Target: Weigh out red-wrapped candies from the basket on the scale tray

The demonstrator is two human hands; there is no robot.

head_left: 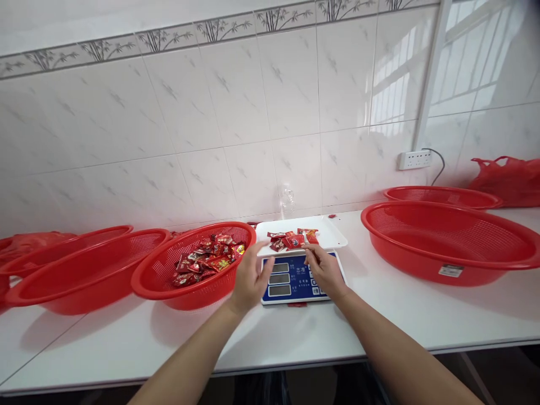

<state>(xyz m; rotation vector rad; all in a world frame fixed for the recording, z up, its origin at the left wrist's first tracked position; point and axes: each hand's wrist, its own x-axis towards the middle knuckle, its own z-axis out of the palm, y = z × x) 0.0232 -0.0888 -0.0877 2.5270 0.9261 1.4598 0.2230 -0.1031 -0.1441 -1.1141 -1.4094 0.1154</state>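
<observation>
My left hand (250, 279) is open, thumb and fingers apart, between the sieve basket and the scale; I see nothing in it. My right hand (325, 271) hovers over the right part of the blue scale panel (300, 281), its fingers curled together at the tray's front edge. Whatever those fingertips hold, if anything, is hidden. Several small red wrapped packets (295, 241) lie on the white weighing tray (331, 239), just beyond the right fingertips. To the left, a red sieve basket (147, 278) holds a heap of similar red and gold packets (206, 261).
More red baskets stand at the left (88, 275) and right (447, 242) on the white table (392, 315). A red bag (510, 180) lies at the far right. Behind is a tiled wall with a power strip (415, 160). Red scraps show under the scale's front.
</observation>
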